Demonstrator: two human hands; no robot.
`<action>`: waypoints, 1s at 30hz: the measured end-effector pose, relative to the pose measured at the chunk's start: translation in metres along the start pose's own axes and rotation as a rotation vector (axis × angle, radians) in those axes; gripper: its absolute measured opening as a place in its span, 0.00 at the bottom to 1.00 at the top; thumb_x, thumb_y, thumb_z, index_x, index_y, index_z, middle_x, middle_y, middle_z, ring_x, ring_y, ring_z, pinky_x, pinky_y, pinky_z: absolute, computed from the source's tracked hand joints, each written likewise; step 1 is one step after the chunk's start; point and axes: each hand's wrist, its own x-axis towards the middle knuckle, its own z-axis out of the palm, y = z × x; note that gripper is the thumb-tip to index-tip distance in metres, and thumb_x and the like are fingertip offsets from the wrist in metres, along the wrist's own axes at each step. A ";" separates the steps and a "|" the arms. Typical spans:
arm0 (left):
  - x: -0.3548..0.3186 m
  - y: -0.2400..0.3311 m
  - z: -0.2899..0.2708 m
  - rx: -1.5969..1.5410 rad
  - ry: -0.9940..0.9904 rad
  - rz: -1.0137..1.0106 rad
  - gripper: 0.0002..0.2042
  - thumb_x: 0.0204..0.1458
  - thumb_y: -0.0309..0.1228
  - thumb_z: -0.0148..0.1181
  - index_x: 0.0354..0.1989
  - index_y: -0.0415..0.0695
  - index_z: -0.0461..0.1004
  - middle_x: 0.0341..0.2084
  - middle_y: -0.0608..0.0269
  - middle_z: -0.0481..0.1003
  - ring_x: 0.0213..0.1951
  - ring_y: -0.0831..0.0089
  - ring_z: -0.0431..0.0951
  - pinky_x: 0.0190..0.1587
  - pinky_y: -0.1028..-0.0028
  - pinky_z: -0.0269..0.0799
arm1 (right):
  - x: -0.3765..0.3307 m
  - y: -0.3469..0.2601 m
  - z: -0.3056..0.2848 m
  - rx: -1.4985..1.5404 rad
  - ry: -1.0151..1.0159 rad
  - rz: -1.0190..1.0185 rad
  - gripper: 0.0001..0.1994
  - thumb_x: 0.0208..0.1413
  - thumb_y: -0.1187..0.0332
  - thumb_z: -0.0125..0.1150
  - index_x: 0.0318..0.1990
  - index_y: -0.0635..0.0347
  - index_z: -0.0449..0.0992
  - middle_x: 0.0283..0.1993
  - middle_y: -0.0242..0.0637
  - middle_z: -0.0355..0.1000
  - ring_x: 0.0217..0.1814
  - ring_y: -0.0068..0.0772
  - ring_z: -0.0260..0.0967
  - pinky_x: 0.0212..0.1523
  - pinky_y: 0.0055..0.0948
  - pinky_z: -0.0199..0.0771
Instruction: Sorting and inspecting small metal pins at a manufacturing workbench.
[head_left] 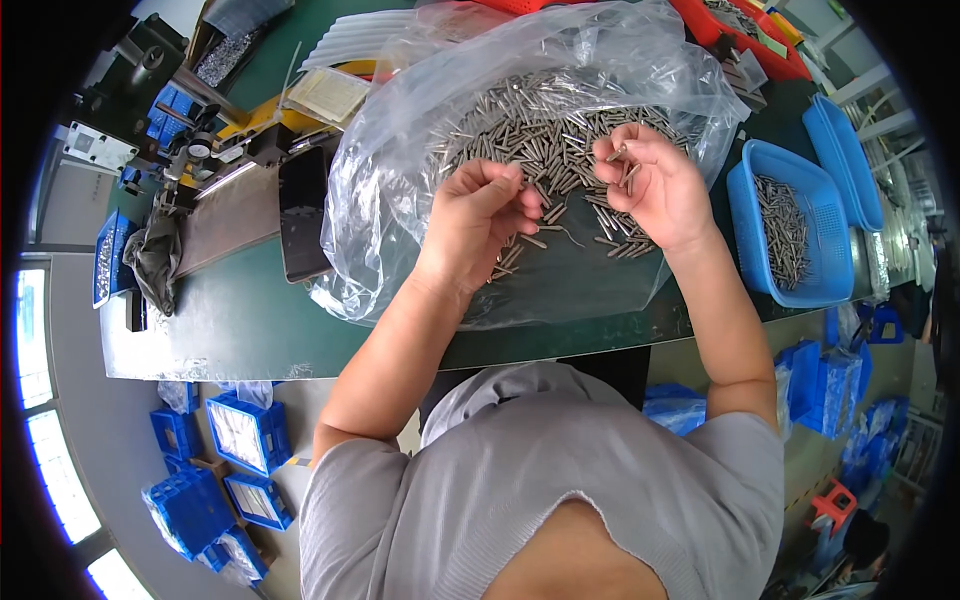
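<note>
Many small grey metal pins [545,150] are heaped on a clear plastic bag [365,195] that lies spread over the green table. Over the near left of the heap is my left hand [470,215], thumb pressed to its curled fingers. What they pinch is too small to make out. My right hand [668,195] is raised over the heap's right side, palm partly turned up. Its curled fingers hold a few of the metal pins [629,176]. Several loose pins [508,260] lie on the bag just below my left hand.
A blue basket [740,185] with more pins stands at the right, beside another blue basket [842,160]. To the left are a dark flat tablet-like object [303,215] and a black metal bench fixture [150,60]. Red trays [790,60] sit at the back right.
</note>
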 end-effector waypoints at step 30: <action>-0.005 -0.001 0.007 -0.027 0.014 -0.034 0.04 0.57 0.27 0.47 0.30 0.42 0.67 0.22 0.60 0.72 0.25 0.72 0.73 0.27 0.76 0.70 | -0.017 0.028 0.015 -1.931 -0.220 -0.591 0.03 0.44 0.70 0.53 0.24 0.58 0.68 0.23 0.36 0.68 0.24 0.38 0.71 0.22 0.34 0.70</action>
